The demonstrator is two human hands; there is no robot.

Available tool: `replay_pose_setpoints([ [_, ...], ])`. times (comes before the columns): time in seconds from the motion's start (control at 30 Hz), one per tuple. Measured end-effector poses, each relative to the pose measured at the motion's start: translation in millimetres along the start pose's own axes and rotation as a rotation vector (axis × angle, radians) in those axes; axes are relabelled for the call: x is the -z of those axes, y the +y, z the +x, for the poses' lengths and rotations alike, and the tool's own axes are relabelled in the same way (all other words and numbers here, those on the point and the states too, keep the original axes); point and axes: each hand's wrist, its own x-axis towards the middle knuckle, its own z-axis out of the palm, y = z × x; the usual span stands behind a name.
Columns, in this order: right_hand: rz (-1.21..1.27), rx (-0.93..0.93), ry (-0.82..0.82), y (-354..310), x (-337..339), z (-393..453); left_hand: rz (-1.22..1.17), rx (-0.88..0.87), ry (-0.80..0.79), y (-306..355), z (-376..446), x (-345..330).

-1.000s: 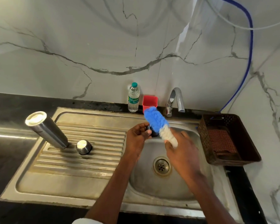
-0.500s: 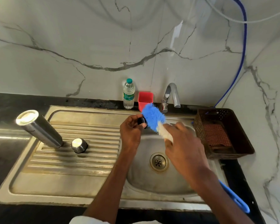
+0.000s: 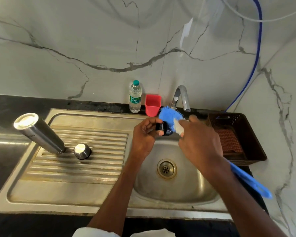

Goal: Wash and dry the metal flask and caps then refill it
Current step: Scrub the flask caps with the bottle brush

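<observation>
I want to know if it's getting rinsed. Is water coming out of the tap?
No, the tap shows no stream, while the left hand holds the black cap against the brush.

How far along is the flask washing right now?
Early to middle. The metal flask and steel cap stand upside down on the drainboard, apparently washed. The left hand holds the black inner cap while the right hand scrubs it with the blue brush. Drying and refilling remain.

The flask (image 3: 39, 134) and round cap (image 3: 82, 151) are shiny smooth metal. The sink (image 3: 75, 170) is duller metal with ridges. The brush (image 3: 169, 115) has soft blue bristles.
</observation>
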Motion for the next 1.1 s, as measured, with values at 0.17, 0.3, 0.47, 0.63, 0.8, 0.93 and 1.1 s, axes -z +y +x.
replay_pose_setpoints([
  [0.17, -0.057, 0.052, -0.048, 3, 8, -15, 0.195, -0.02, 0.035, -5, 5, 14],
  [0.3, -0.065, 0.066, -0.02, -3, 5, -5, 0.218, -0.009, -0.076, 0, 4, 13],
  [0.47, -0.168, 0.119, -0.092, -12, 11, -7, 0.37, -0.012, -0.069, -9, 3, 17],
  [0.63, -0.161, 0.092, -0.04, -11, 12, 3, 0.166, -0.007, -0.127, 3, -2, 21],
  [0.8, -0.125, 0.101, -0.086, -5, 22, -4, 0.16, 0.005, -0.11, 5, -4, 33],
  [0.93, -0.125, 0.087, -0.081, -8, 24, 5, 0.176, 0.012, -0.18, 10, -3, 30],
  [1.1, -0.21, 0.124, -0.134, -12, 40, 2, 0.221, 0.017, -0.196, 7, -2, 32],
])
